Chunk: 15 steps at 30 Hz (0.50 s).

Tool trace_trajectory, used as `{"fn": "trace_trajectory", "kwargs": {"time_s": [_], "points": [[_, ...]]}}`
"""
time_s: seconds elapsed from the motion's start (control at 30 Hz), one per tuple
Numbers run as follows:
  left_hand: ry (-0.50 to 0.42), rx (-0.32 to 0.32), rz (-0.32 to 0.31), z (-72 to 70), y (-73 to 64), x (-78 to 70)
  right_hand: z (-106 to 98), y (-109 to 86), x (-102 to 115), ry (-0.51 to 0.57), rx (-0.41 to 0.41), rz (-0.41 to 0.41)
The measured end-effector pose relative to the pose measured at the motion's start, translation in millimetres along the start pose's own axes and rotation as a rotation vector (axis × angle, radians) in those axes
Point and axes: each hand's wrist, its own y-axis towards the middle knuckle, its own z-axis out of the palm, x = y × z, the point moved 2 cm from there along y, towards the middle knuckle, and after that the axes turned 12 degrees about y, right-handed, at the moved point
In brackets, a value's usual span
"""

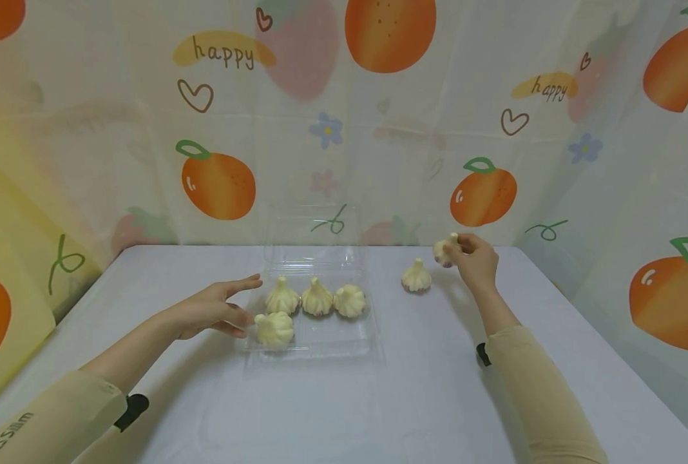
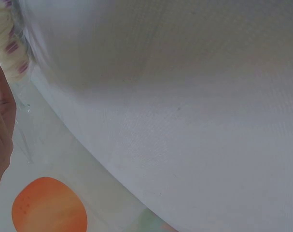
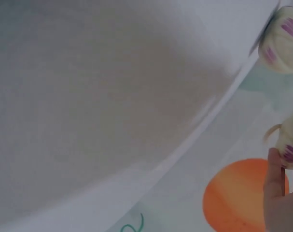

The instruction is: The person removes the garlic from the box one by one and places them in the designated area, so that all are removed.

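My right hand [image 1: 478, 261] pinches a garlic bulb [image 1: 445, 250] above the right back of the table; purple streaks show on this bulb [image 3: 292, 150] in the right wrist view. A second garlic bulb [image 1: 416, 277] stands on the table just left of it. In the middle is a clear plastic box [image 1: 338, 335], its lid [image 1: 312, 235] raised at the back. Several bulbs sit inside: a back row with a garlic bulb [image 1: 317, 298] in its middle, and one bulb [image 1: 274, 329] at front left. My left hand [image 1: 207, 310], fingers loosely extended, is at the box's left side.
A white cloth covers the table [image 1: 321, 412]. Behind it hangs a curtain [image 1: 402, 142] printed with oranges and hearts, which continues along both sides. Dark straps [image 1: 132, 411] show by the wrists.
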Motion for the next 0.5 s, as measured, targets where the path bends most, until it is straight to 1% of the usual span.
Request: {"fn": "trace_trajectory", "kwargs": {"time_s": [0.27,0.5], "points": [[0.001,-0.007,-0.006,0.0,-1.8,-0.2,-1.3,-0.1,-3.9,-0.038,0.02,0.051],[0.006,-0.001,0.006,-0.3,-1.3,0.1,-3.7,-1.6,-4.9,-0.094,0.053,0.059]]}}
